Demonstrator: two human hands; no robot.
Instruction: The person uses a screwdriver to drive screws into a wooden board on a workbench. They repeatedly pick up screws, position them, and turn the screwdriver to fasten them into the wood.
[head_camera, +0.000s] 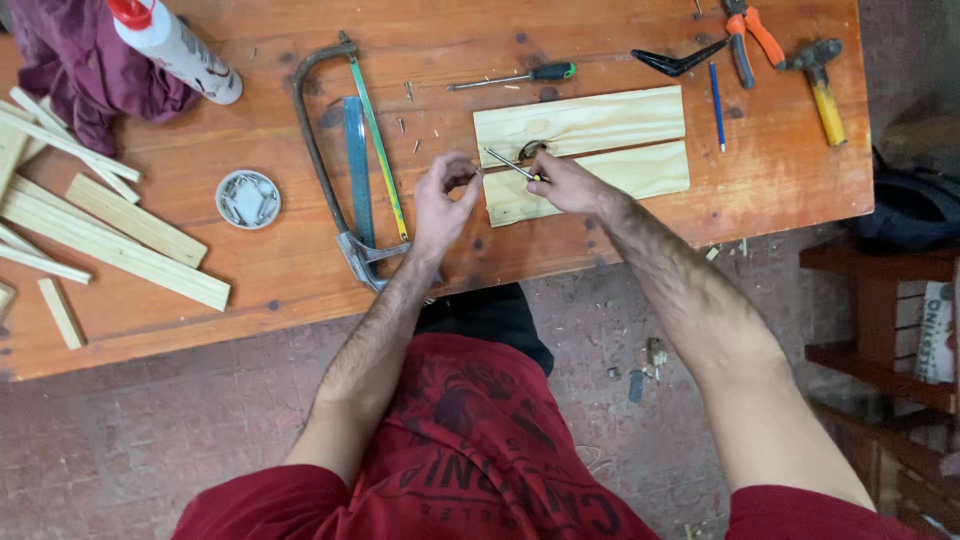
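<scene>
Left hand (443, 205) on the table at the left end of the lower pine board (600, 180), fingers curled in, thumb and forefinger pinched together on something too small to make out. Right hand (565, 183) resting on that same board, closed round a slim screwdriver (510, 164), its metal shaft slanting up and to the left toward the gap between the two boards. Both hands close together, nearly touching at the fingertips.

Lower pine board lying flat near the front edge of the wooden table (300, 270), with a second pine board (580, 122) just beyond it, the two long edges side by side and almost touching. A small dark metal fitting (531, 149) at the seam between them, just above the right hand; too small to tell its kind.

Left of the hands, a hacksaw (335, 150) with a curved rusty frame, and a blue-grey steel ruler (357, 170) lying inside the frame. Loose small nails or screws (410, 125) scattered between saw and boards. Further left, a round grey tin (248, 199) with small metal parts, then a heap of pale wood strips (110, 240) at the table's left end. Far corner: dark red cloth (70, 60) and a white glue bottle (180, 45) with a red cap.

Beyond the boards, a second screwdriver (515, 77) with a green and black handle. To the right, a blue pencil (716, 105), orange-handled pliers (745, 30), and a hammer (822, 85) with a yellow handle.
</scene>
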